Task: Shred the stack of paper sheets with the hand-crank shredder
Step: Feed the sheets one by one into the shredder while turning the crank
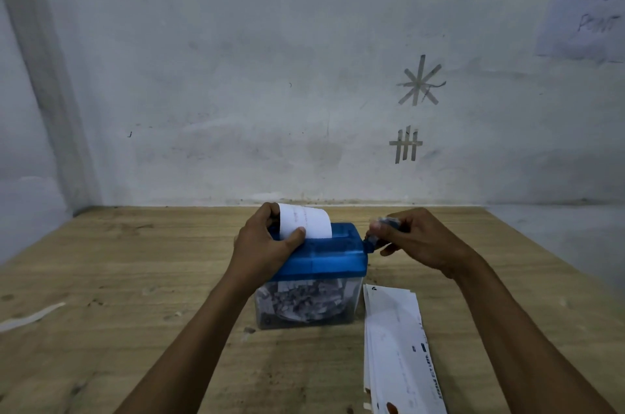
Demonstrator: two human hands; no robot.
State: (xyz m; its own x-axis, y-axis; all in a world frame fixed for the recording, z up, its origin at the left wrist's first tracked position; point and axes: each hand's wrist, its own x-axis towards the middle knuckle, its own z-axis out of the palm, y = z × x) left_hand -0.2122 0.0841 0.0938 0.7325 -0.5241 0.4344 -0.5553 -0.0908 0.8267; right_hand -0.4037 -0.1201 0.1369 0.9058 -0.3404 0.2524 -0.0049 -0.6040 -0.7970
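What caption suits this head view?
Left hand steadies a sheet in the blue shredder; right hand holds the crank.

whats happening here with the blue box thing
A person is shredding paper. Their left hand steadies the blue-lidded hand-crank shredder and a curled white sheet in its slot; their right hand grips the side crank. The clear bin holds shreds. More white sheets lie stacked on the wooden table.

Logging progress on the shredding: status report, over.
Left hand holds shredder lid, steadying sheet in slot. Right hand grips crank. Bin partly full; stack waits beside it. Nothing in the way.
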